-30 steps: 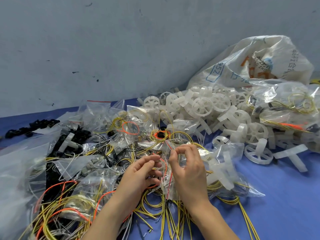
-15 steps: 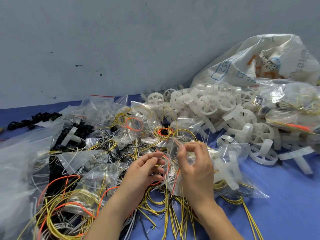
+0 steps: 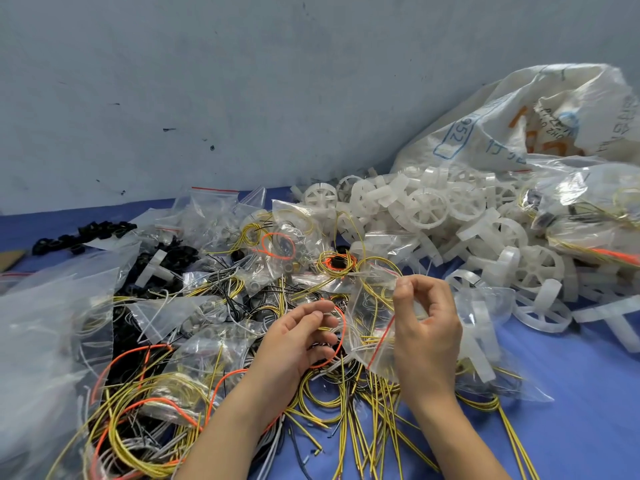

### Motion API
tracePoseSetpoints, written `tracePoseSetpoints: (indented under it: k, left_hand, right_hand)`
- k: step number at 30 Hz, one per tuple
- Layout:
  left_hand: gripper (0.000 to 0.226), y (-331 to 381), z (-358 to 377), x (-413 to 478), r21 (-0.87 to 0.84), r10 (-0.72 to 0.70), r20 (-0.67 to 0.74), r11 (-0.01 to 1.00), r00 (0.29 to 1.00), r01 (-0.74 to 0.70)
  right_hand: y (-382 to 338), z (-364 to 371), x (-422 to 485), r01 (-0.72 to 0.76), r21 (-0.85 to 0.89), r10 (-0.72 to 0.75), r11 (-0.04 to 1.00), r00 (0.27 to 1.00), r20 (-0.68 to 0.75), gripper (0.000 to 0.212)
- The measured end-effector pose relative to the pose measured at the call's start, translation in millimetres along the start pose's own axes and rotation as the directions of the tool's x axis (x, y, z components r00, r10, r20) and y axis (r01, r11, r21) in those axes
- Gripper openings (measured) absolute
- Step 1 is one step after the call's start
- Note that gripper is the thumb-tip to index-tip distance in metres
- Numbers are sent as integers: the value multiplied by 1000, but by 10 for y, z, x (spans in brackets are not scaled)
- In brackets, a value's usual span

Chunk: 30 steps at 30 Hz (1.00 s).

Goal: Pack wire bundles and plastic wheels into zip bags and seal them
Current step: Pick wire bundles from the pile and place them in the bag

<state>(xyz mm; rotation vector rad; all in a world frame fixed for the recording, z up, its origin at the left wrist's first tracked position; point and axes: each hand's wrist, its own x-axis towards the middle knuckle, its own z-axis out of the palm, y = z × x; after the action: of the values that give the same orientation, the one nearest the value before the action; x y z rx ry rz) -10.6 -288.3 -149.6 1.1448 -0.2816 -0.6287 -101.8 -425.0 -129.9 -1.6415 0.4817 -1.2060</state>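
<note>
A: Step in hand?

B: Filling, not sealing. The right hand (image 3: 426,327) pinches the upper edge of a clear zip bag (image 3: 367,306) between thumb and forefinger, with the other fingers loosely curled. The bag is lifted off the counter (image 3: 571,410), near the middle.

A: Left?

B: The left hand (image 3: 298,341) is half-curled, fingers round a wire bundle (image 3: 344,329), an orange and yellow loop, right at the bag's left side.

A: Is the bundle in the bag?

B: Partly, probably. Clear plastic over a heap of wires, so I can't tell how much is inside. The red zip strip (image 3: 381,342) runs slantwise and looks unpressed, so I'd call the bag open.

A: Wheels?

B: There's a pile of white plastic wheels (image 3: 429,209) far right, in front of a big woven sack (image 3: 519,126). No wheel that I can make out in this bag.

A: What else is there?

B: Loose yellow wires (image 3: 346,427) near, under the wrists. Filled zip bags (image 3: 277,237) sit beyond the hands, and black parts (image 3: 86,233) far left.

A: And the next move?

B: My read: push the coil fully in and tuck the stray ends below the strip, or it won't close. Then one hand must reach right for a wheel while the other keeps the mouth open. Sealing comes after that.
</note>
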Motion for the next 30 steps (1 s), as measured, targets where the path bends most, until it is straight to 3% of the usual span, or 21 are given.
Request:
tracePoseSetpoints:
  k: [13,16,18,20,21,24,27,30]
  left_hand:
    - [20,-8,109,-46,87,33,-27,996,999,-31]
    - [23,23,123,-60,200,164,-134,970,977,-135]
    - [27,110,63,-31,471,399,-224,843,889,-260]
    - [23,263,-36,45,773,608,-211,583,765,-250]
    - [21,341,-91,102,890,659,-162,419,735,-179]
    - [36,466,-234,301,996,605,-83,25,792,85]
    - [48,461,-323,430,962,465,-149,-137,873,237]
    - [39,452,-399,498,928,449,-136,-254,883,273]
  right_hand:
    - [47,11,2,-19,-42,21,999,999,30,12]
    - [42,22,6,-27,-55,29,998,999,46,13]
    - [43,24,9,-25,-54,28,998,998,51,14]
    - [48,24,7,-20,-57,23,998,999,48,13]
    - [51,23,3,-18,-64,21,998,999,48,13]
    - [45,28,-6,-4,-90,9,996,998,59,13]
    - [43,28,-7,3,-98,3,995,998,61,12]
    - [48,18,-9,0,-103,5,995,998,57,13]
